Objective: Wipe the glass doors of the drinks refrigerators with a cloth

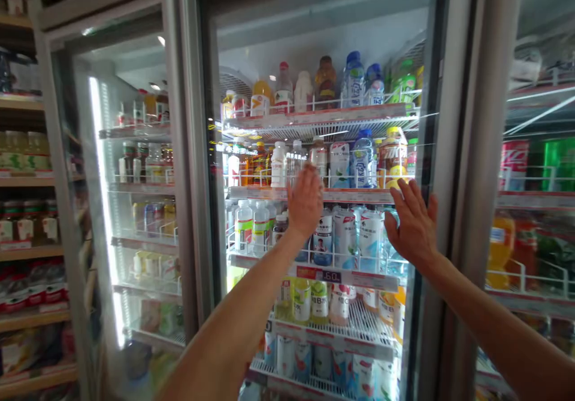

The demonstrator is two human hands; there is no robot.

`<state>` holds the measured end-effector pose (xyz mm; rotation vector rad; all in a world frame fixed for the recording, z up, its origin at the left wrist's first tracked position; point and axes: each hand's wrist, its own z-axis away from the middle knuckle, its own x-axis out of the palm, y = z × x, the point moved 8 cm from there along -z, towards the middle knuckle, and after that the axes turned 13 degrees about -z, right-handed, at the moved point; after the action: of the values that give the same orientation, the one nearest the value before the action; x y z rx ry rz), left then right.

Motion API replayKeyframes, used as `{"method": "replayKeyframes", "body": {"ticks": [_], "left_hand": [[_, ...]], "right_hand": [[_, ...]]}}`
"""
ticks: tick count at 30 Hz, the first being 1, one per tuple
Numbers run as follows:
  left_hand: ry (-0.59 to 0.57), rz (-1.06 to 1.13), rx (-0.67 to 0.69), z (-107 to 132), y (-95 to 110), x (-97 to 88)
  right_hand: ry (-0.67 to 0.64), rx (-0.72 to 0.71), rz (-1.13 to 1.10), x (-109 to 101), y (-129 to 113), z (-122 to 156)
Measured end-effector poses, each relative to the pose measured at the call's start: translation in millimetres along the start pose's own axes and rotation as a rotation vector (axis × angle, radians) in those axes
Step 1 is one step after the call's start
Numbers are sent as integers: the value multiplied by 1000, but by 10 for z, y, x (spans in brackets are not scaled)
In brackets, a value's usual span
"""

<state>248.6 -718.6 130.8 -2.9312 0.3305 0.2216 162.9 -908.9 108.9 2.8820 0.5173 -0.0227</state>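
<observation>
Both my arms reach toward the glass door (pixel 287 42) of a drinks fridge. My left hand (pixel 306 202) is raised in front of the middle of the glass, fingers stretched upward and slightly blurred, holding nothing. Near the door's right edge, my right hand (pixel 414 224) is open with its fingers apart. I cannot tell whether either palm presses on the glass. Behind the door, several shelves carry drinks, among them a blue-capped bottle (pixel 363 160), a yellow-capped bottle (pixel 393 152) and white cartons (pixel 345 236). My left hand hides part of the bottles behind it.
Another glass-fronted fridge (pixel 148 215) with a lit strip stands to the left, its metal frame beside mine. Further left, wooden shelves (pixel 33 251) hold jars and packets. To the right, a thick metal post (pixel 483 167) borders another drinks cabinet (pixel 534 197).
</observation>
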Motion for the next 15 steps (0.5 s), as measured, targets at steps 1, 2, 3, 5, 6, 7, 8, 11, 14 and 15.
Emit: {"method": "replayKeyframes", "body": {"ticks": [1, 2, 3, 5, 6, 7, 8, 11, 14, 15], "left_hand": [[-22, 35, 169, 19, 232, 8], [-43, 69, 351, 61, 462, 11], [-60, 97, 501, 102, 646, 9], [-67, 123, 560, 54, 787, 0], [-61, 124, 491, -32, 772, -1], [-52, 119, 391, -127, 732, 0], [-43, 115, 290, -205, 696, 0], [-34, 157, 224, -249, 829, 5], [-53, 249, 289, -122, 1001, 21], [-57, 258, 286, -82, 972, 28]], "right_hand": [[2, 9, -8, -21, 25, 1], [5, 16, -18, -43, 49, 3], [12, 20, -26, -66, 72, 9], [25, 30, -33, -117, 120, 23], [32, 36, -30, -145, 145, 31], [40, 42, -26, -173, 168, 36], [52, 42, -28, -200, 182, 39], [51, -28, -132, -194, 102, 3], [-22, -119, -339, 25, -140, -102], [-40, -109, -371, 136, -219, -149]]}}
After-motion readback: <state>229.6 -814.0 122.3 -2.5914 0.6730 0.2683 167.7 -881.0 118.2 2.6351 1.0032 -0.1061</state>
